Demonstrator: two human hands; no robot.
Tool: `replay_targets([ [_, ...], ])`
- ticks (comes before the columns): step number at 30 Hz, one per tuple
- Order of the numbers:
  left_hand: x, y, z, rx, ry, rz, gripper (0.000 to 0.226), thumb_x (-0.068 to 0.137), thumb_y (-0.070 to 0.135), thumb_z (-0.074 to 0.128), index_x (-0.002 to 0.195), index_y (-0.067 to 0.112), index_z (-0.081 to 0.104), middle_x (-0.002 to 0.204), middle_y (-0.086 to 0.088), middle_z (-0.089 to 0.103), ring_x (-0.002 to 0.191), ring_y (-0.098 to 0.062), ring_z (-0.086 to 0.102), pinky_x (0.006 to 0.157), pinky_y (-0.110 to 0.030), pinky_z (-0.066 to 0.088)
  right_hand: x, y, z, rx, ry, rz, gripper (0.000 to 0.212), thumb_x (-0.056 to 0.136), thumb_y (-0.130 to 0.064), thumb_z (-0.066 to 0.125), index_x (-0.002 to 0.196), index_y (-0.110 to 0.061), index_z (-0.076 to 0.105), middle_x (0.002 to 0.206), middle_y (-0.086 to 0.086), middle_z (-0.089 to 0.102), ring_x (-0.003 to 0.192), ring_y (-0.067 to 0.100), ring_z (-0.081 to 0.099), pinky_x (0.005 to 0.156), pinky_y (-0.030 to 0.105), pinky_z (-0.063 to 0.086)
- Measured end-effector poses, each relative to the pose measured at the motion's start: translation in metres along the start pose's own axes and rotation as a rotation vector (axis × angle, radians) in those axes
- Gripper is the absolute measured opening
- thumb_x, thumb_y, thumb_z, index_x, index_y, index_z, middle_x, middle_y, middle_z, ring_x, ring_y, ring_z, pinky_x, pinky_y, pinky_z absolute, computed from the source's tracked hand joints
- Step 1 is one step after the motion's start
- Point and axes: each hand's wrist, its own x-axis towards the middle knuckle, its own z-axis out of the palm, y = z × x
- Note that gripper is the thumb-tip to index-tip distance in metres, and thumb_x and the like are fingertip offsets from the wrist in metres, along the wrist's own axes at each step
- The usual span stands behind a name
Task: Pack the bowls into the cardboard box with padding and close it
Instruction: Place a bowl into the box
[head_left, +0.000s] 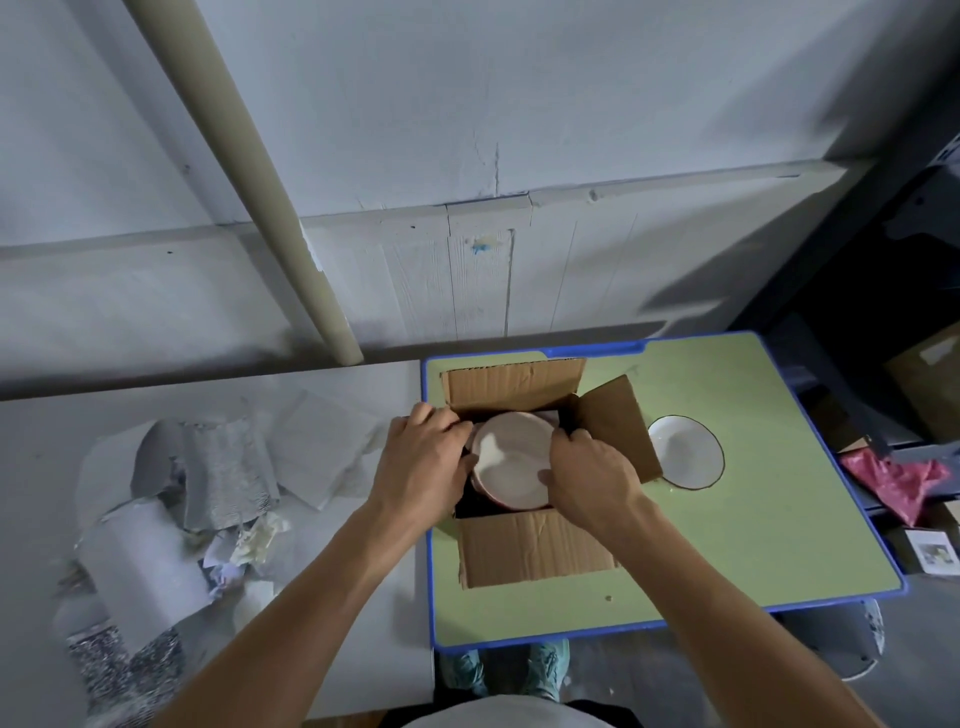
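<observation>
- A single wide-angle camera worn on the head looks forward and steeply down over the person's own chest.
- It sits close above the green table; the cardboard box with a bowl in it lies mid-frame.
- The upper half takes in the grey wall.

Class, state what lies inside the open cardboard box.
A pale bowl, gripped at its rim by the left hand and right hand. Anything beneath it is hidden by the bowl and shadow.
</observation>
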Motion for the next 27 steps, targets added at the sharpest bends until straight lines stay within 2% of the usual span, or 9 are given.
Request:
replay_targets([
  [4,-0.004,0.015,0.007,0.032,-0.14,0.032,0.055,0.093,0.049,0.057,0.141,0.024,0.049,0.137,0.007,0.054,0.129,-0.018,0.04,0.097,-0.038,0.034,-0.006,0.012,-0.006,0.078,0.043,-0.07,0.041,0.095,-0.035,0.055,0.13,-0.013,0.049,0.117,0.009,0.057,0.108,0.028,0.058,0.081,0.035,0.046],
  [7,-0.005,0.021,0.016,0.094,-0.246,0.021,0.062,0.095,0.059,0.046,0.146,0.025,0.038,0.151,0.005,0.039,0.134,-0.018,0.035,0.1,-0.038,0.03,-0.015,0.025,-0.013,0.135,0.094,-0.095,0.033,0.094,-0.032,0.055,0.123,-0.015,0.052,0.111,0.007,0.057,0.105,0.028,0.057,0.073,0.032,0.038],
  [11,0.001,0.031,0.01,0.117,-0.185,0.005,0.063,0.096,0.055,0.045,0.149,0.024,0.032,0.143,0.004,0.046,0.131,-0.019,0.037,0.1,-0.039,0.029,-0.022,0.042,-0.023,0.12,0.101,-0.106,0.02,0.094,-0.032,0.054,0.104,-0.015,0.054,0.106,0.006,0.056,0.1,0.028,0.056,0.069,0.032,0.035],
  [17,0.032,0.065,-0.012,0.059,-0.043,0.082,0.06,0.091,0.049,0.057,0.142,0.018,0.048,0.132,0.002,0.057,0.125,-0.022,0.047,0.095,-0.04,0.035,-0.024,0.059,-0.037,0.092,0.163,-0.116,0.017,0.093,-0.032,0.051,0.104,-0.019,0.055,0.106,0.0,0.055,0.103,0.025,0.051,0.072,0.034,0.041],
  [21,0.045,0.1,-0.012,0.002,0.003,0.164,0.055,0.091,0.045,0.059,0.138,0.016,0.053,0.126,0.002,0.059,0.122,-0.023,0.049,0.097,-0.04,0.034,-0.03,0.084,-0.045,0.071,0.22,-0.091,0.027,0.092,-0.024,0.053,0.119,-0.023,0.055,0.118,-0.002,0.056,0.109,0.024,0.049,0.081,0.033,0.044],
  [24,0.052,0.13,-0.009,-0.04,0.023,0.232,0.053,0.087,0.038,0.064,0.134,0.014,0.056,0.119,0.001,0.062,0.117,-0.024,0.052,0.097,-0.038,0.037,-0.038,0.108,-0.049,0.124,0.238,-0.023,0.035,0.094,-0.031,0.054,0.128,-0.021,0.055,0.127,-0.003,0.055,0.119,0.022,0.046,0.09,0.035,0.046],
  [27,0.053,0.154,-0.003,-0.089,0.042,0.266,0.053,0.084,0.037,0.068,0.132,0.015,0.059,0.116,0.002,0.062,0.113,-0.023,0.055,0.094,-0.039,0.042,-0.044,0.124,-0.047,0.117,0.247,-0.023,0.04,0.096,-0.033,0.053,0.135,-0.022,0.051,0.132,-0.004,0.054,0.122,0.02,0.046,0.092,0.031,0.043],
])
